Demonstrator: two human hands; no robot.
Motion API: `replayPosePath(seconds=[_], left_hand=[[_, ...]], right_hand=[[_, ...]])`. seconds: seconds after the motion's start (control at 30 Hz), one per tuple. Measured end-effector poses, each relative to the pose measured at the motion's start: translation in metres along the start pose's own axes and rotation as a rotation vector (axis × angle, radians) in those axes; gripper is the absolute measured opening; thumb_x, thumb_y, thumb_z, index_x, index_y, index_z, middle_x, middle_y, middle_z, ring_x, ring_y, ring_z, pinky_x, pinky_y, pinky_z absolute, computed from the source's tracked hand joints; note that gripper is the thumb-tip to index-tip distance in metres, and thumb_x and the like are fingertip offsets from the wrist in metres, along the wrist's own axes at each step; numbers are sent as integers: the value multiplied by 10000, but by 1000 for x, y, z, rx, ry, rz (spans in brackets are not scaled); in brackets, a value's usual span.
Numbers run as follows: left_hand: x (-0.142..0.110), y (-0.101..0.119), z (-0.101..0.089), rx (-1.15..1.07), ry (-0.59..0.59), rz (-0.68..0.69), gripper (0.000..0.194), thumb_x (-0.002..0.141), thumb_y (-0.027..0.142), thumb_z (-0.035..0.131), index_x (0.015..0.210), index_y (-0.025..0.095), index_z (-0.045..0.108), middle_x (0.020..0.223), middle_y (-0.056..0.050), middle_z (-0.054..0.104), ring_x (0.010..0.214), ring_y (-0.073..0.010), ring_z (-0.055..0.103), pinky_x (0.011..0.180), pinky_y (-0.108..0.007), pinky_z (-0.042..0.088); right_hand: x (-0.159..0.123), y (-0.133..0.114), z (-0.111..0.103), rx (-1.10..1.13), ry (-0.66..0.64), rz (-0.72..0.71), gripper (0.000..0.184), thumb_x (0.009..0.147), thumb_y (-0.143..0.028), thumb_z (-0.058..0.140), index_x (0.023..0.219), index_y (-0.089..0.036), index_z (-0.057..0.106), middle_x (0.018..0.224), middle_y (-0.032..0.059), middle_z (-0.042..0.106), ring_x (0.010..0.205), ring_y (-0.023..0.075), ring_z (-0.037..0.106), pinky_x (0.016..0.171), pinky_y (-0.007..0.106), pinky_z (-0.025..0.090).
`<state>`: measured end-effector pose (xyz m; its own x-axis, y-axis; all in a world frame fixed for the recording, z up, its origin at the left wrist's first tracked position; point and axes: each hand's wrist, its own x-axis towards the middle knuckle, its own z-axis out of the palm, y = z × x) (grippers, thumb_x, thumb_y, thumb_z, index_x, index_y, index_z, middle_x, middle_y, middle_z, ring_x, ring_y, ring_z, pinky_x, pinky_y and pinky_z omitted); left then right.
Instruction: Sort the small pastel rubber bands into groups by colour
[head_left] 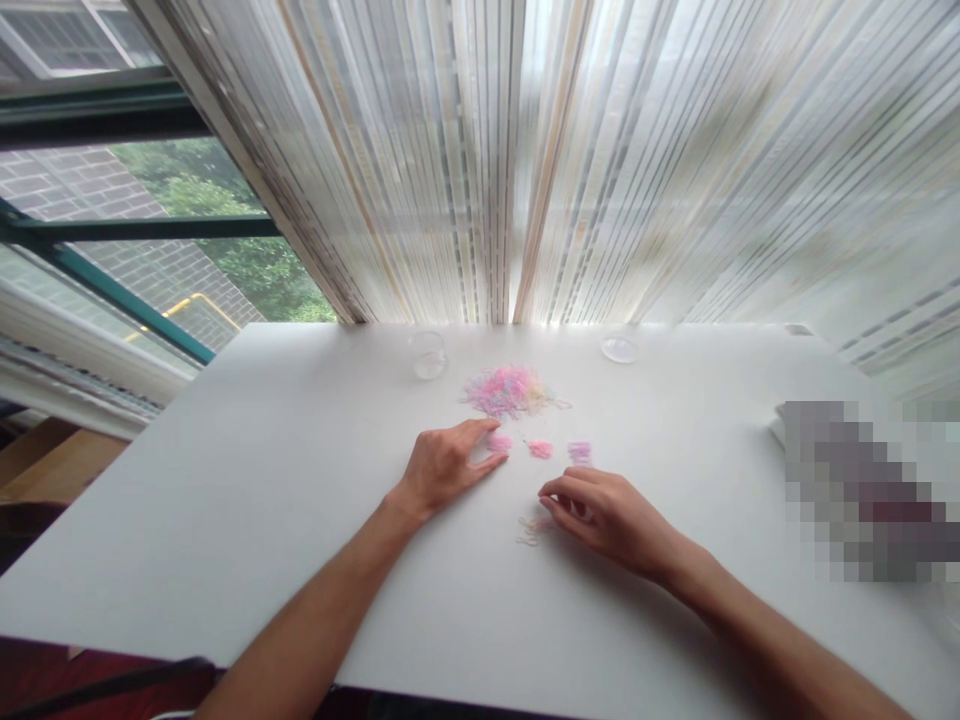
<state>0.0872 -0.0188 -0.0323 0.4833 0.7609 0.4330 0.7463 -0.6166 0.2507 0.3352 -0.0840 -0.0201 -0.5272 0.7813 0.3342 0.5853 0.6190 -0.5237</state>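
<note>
Our forearms (pixel 330 590), left hand (pixel 444 462) wide around pink strands (pixel 500 443), right hand (pixel 609 515) narrow near pale strands (pixel 528 532), its hold unclear.

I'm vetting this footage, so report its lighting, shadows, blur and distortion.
Head view: daylight through the window and striped curtain; head view: soft shadow under the right forearm on the white table; head view: strands merge softly in the pastel pile; head view: curtain stripes fan outward, suggesting wide-angle distortion.
</note>
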Motion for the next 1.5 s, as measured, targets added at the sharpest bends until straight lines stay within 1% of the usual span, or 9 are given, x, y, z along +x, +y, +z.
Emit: replayPosePath(seconds=[0.57,0.73,0.8,0.9,0.97,1.03,1.17,1.27,1.5], left_hand=[[1,1,1,-53,-8,4,247,895,305,720,1126,221,687,1072,0,790,854,-173,756,717,-234,555],[1,2,-8,-147,14,21,229,917,292,690,1133,215,685,1098,-10,775,723,-126,704,640,-225,512],[-1,6,-14,-269,-54,48,215,914,285,687,1116,212,693,1073,-20,768,682,-112,668,630,-223,501],[-6,16,-22,-470,-253,111,158,892,258,688,1038,209,723,957,-27,749,743,-133,664,678,-229,509],[-9,22,-24,-504,-365,129,153,859,227,698,1005,216,739,928,-24,730,782,-145,669,710,-235,510],[-11,26,-24,-467,-424,132,156,831,219,714,982,225,748,927,-16,717,769,-142,662,700,-236,494],[-13,27,-20,-419,-435,141,89,851,230,697,913,240,759,882,8,703,708,-116,629,656,-227,447],[-13,26,-17,-442,-431,149,97,848,201,693,884,251,768,872,24,706,670,-95,604,631,-216,424],[-14,25,-19,-531,-436,127,95,839,162,680,866,219,751,869,8,690,709,-101,602,646,-206,436]], right_hand=[[1,1,0,9,-40,23,181,994,-224,520,917,-185,679,698,10,616,590,124,535,584,241,384],[1,-1,-7,29,-53,40,185,985,-214,510,946,-180,688,716,18,615,611,128,540,598,241,398],[0,-1,-13,36,-93,58,187,972,-203,509,972,-180,694,738,23,621,629,132,546,606,242,406],[-1,-4,-20,47,-195,90,170,942,-197,539,990,-190,702,759,22,633,651,137,556,618,243,414],[-2,-5,-22,62,-255,116,153,931,-204,564,981,-200,709,768,16,639,650,134,556,615,240,412],[-2,-7,-22,72,-293,132,148,929,-210,574,974,-210,715,781,10,642,642,128,552,606,236,406],[-1,-8,-16,76,-316,129,147,929,-201,570,955,-210,714,791,10,647,647,130,564,612,238,402],[0,-8,-12,86,-316,126,145,936,-200,563,929,-204,708,803,20,662,672,139,583,625,240,406],[0,-8,-13,98,-318,120,138,941,-206,567,922,-197,704,791,19,655,660,137,572,617,241,398]])
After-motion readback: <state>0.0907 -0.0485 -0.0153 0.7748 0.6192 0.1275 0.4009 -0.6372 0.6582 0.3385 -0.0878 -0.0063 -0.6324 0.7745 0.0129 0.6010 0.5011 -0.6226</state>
